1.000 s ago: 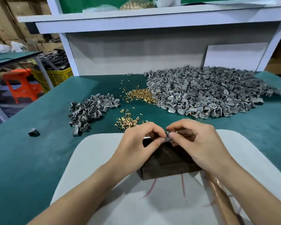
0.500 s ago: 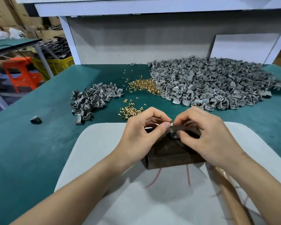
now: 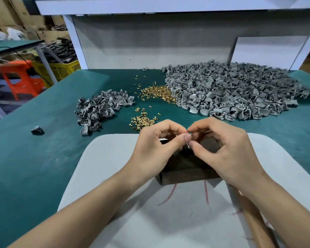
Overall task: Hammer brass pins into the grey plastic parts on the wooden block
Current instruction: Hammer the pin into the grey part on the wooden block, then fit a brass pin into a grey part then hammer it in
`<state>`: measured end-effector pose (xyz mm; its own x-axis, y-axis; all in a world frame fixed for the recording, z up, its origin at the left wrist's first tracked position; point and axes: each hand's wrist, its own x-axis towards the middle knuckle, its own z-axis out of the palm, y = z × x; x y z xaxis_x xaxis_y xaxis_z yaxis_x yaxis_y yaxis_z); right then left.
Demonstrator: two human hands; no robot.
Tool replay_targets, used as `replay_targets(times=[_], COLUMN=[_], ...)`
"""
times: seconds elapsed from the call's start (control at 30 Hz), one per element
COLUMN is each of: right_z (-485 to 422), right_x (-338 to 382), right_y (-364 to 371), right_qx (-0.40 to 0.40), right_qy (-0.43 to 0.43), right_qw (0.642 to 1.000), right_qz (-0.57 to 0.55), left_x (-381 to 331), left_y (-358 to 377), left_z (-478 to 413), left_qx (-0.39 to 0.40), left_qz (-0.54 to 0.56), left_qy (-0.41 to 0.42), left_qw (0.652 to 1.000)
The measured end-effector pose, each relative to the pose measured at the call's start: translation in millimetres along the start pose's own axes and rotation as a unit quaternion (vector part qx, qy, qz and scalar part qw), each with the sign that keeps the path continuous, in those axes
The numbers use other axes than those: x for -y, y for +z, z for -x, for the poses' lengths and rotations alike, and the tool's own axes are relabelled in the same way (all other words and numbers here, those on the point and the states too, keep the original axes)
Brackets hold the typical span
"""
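Dark wooden block (image 3: 186, 168) is sitting at the frame's centre; above it the left hand (image 3: 156, 149) and right hand (image 3: 227, 154) are both pinching a small piece (image 3: 188, 144), too tiny to identify.

Soft, even light is falling from overhead, so my forearms are laying only faint, wide shadows across the white board (image 3: 115, 158), while the shelf (image 3: 150, 8) is shading the back panel (image 3: 150, 42) beneath it. The wide lens is bowing the shelf and the bench (image 3: 34, 158) edges. The grey pile (image 3: 231, 90) is smearing at its far right, and my fingers (image 3: 186, 137) are blurring around the small part (image 3: 188, 144) they are pinching.
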<state>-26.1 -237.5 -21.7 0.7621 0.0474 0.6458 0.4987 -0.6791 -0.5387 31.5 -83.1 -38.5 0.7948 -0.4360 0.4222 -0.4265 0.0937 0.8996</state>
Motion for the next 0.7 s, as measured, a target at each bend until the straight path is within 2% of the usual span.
replay_targets(times=[0.4, 0.57, 0.7], right_z=[-1.4, -0.7, -0.5], right_x=[-1.6, -2.2, -5.8], right_y=[-2.3, 0.1, 0.1], right_qx=[-0.005, -0.037, -0.072], right_qy=[-0.056, -0.003, 0.097], right_qw=[0.996, 0.998, 0.992], right_qz=[0.07, 0.055, -0.035], left_x=[-1.8, -5.8, -5.9], left_y=[2.2, 4.6, 6.4], left_z=[3.0, 5.1, 4.5], left_qx=[-0.009, -0.019, -0.005], left_qz=[-0.036, -0.11, -0.199], left_qy=[-0.005, 0.014, 0.031], left_qw=[0.999, 0.994, 0.979])
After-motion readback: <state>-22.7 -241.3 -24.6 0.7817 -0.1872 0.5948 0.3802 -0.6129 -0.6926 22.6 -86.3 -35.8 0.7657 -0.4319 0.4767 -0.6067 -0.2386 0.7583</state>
